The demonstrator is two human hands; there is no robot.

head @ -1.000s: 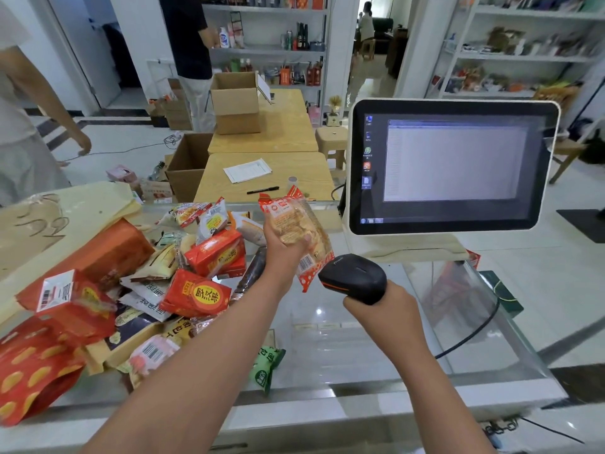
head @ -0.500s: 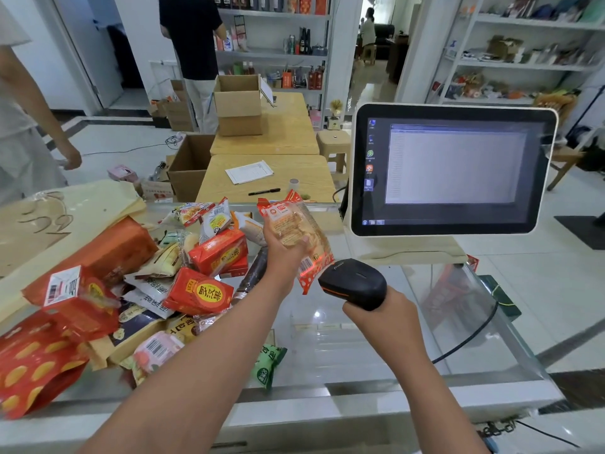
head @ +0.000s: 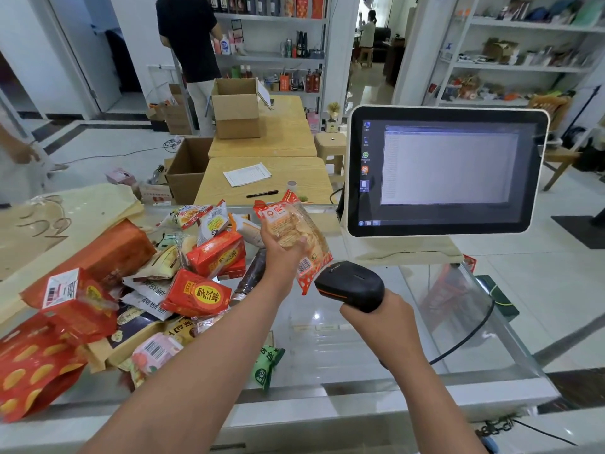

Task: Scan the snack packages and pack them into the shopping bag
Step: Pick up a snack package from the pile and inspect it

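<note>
Left hand: fingers curled round a clear snack package with red ends, held upright above the glass bench; barcode at its lower end, just below the fingers. Right hand: fingers wrapped round the grip of a black barcode scanner, its nose just beside the barcode. Snack pile: on the bench, left of the left fingers. Monitor: beyond the right fingers.
</note>
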